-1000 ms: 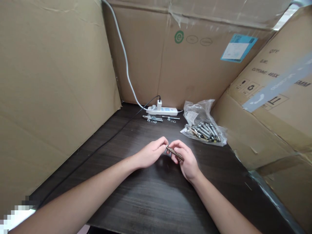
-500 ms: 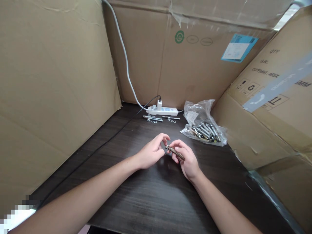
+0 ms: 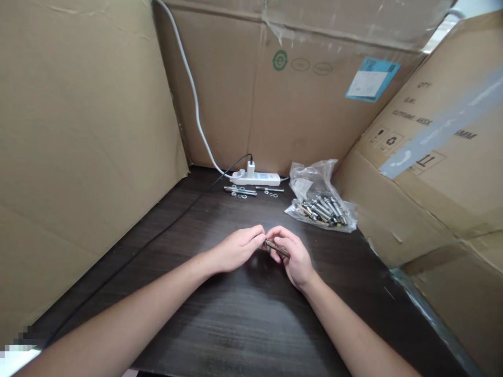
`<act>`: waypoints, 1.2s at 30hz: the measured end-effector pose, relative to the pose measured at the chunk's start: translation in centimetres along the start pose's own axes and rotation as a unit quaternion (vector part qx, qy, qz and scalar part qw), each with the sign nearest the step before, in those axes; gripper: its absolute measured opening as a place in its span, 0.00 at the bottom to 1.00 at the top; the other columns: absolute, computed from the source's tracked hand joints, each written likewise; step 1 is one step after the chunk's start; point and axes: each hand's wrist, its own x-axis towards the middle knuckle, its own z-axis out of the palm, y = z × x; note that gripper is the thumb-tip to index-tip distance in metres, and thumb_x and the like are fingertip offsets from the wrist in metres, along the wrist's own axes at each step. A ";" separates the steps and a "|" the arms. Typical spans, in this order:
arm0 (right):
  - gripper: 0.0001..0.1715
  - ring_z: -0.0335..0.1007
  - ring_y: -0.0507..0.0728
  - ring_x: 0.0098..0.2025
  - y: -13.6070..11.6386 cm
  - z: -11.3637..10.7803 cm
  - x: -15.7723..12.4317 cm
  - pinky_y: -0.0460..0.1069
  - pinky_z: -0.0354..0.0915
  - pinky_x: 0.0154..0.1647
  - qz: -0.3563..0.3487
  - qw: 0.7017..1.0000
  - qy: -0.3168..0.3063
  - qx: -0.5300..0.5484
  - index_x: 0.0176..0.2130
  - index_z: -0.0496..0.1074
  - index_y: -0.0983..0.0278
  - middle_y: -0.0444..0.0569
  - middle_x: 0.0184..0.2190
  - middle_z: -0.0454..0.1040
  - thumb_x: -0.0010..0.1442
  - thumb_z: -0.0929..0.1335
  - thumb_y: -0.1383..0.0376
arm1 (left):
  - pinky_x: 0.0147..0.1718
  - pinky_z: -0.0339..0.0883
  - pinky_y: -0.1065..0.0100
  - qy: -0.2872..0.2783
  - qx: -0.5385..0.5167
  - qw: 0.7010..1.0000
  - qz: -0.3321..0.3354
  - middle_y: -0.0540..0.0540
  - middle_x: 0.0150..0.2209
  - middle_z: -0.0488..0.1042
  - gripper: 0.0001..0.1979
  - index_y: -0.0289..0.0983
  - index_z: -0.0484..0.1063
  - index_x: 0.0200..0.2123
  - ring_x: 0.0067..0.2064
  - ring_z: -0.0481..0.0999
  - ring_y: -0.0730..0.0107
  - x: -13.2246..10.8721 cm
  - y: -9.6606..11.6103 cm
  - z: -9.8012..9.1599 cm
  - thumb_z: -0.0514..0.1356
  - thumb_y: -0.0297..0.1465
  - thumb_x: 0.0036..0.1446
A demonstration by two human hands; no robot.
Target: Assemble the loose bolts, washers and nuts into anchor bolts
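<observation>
Dark wood grain covers the desk (image 3: 228, 335), its front edge crossing the bottom of the view between two forearms (image 3: 137, 309). A broad stretch of desktop separates that edge from the hands, leaving room toward the body. Over the middle, a metal bolt (image 3: 280, 250) lies slanted between the hands. The right hand (image 3: 295, 260) has its grip curled around the shank, thumb along it; the left hand (image 3: 238, 250) has its grip pinched closed on the far-left end, its fingertips hiding that tip.

A black cable (image 3: 157, 238) crosses the desk left of the hands. Farther off lie loose bolts (image 3: 244, 192) with washers (image 3: 244, 197), and right of these a clear plastic bag (image 3: 310, 175) of bolts, near the right-hand box (image 3: 428, 220). Behind the loose bolts sits a power strip (image 3: 257, 179), close to the back box (image 3: 220, 94). The left-hand box (image 3: 90, 131) bounds the other side.
</observation>
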 end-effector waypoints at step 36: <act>0.09 0.62 0.51 0.26 -0.5 -0.4 0.3 0.46 0.58 0.28 -0.079 0.931 -0.002 -0.355 0.37 0.72 0.63 0.43 0.25 0.70 0.60 0.65 0.62 | 0.29 0.53 0.71 0.183 0.074 0.980 0.008 0.54 0.25 0.61 0.16 0.37 0.58 0.28 0.28 0.61 0.74 0.4 -0.4 -1.2 0.46 0.39 0.65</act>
